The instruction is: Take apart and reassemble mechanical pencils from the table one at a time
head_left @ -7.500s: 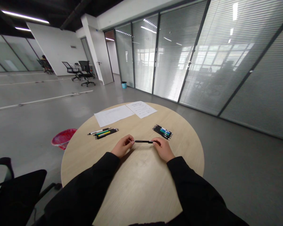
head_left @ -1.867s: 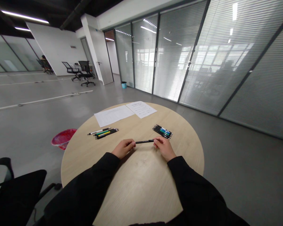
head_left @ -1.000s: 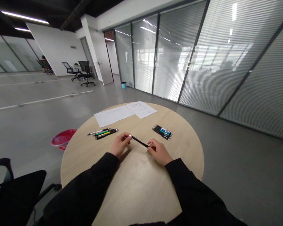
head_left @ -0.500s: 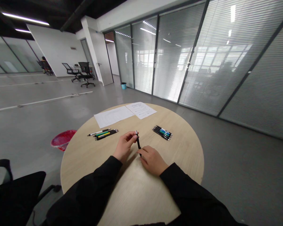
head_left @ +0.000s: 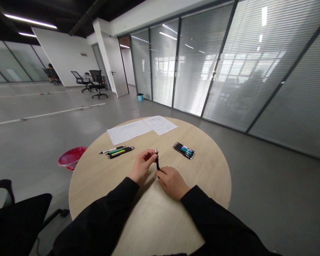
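Note:
Both of my hands hold one black pen (head_left: 157, 161) over the middle of the round wooden table (head_left: 96, 192). My left hand (head_left: 142, 166) pinches its upper part near the silver end. Around its lower end are the fingers of my right hand (head_left: 173, 182), which partly hide it. Several pens (head_left: 120, 152) with white, green, yellow and black barrels lie to the left of my hands. On the right, several more pens (head_left: 184, 150), black, blue and green, lie side by side.
Two printed paper sheets (head_left: 129, 131) lie at the table's far edge. A red basket (head_left: 72, 157) stands on the floor at the left, with a black chair (head_left: 21, 224) nearer. Farther off are a blue bin (head_left: 140, 97), office chairs and glass partitions.
The pen's upper end has shifted slightly right, and the pen stands a little more upright. Both hands keep their hold on it.

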`<act>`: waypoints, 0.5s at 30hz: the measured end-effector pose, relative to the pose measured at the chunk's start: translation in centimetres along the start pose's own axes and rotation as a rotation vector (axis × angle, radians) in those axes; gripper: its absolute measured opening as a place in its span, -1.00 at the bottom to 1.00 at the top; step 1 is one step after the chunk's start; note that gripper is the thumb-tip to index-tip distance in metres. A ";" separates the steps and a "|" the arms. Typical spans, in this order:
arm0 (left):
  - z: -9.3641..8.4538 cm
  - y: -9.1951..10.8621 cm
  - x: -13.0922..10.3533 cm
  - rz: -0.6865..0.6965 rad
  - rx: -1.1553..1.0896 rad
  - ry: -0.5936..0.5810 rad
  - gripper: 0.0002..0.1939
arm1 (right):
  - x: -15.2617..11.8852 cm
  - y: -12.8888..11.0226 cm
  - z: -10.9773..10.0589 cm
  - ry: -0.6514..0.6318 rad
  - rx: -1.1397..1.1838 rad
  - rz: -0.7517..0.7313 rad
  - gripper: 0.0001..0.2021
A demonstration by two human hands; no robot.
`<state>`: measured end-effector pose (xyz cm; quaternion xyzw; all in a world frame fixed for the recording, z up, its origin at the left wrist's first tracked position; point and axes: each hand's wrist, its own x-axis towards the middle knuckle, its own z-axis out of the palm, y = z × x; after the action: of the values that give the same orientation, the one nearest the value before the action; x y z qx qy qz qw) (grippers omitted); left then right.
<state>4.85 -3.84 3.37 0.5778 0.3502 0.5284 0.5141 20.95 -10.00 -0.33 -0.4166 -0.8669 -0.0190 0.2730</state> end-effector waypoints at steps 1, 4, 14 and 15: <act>0.0 0.0 0.0 0.001 -0.002 -0.003 -0.66 | 0.0 0.0 0.0 0.000 -0.005 0.002 -0.83; 0.0 0.0 -0.1 0.001 -0.024 -0.012 -0.68 | -0.1 0.1 0.1 -0.005 -0.016 0.004 -0.85; 0.0 -0.3 0.0 0.004 -0.055 -0.059 -0.72 | 0.0 -0.1 0.0 -0.052 -0.052 0.026 -0.85; 0.0 -0.3 0.0 0.004 -0.057 -0.059 -0.72 | 0.0 -0.1 0.0 -0.056 -0.054 0.026 -0.85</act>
<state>4.84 -3.80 3.03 0.5791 0.3187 0.5217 0.5394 20.90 -10.03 -0.28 -0.4352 -0.8680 -0.0272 0.2377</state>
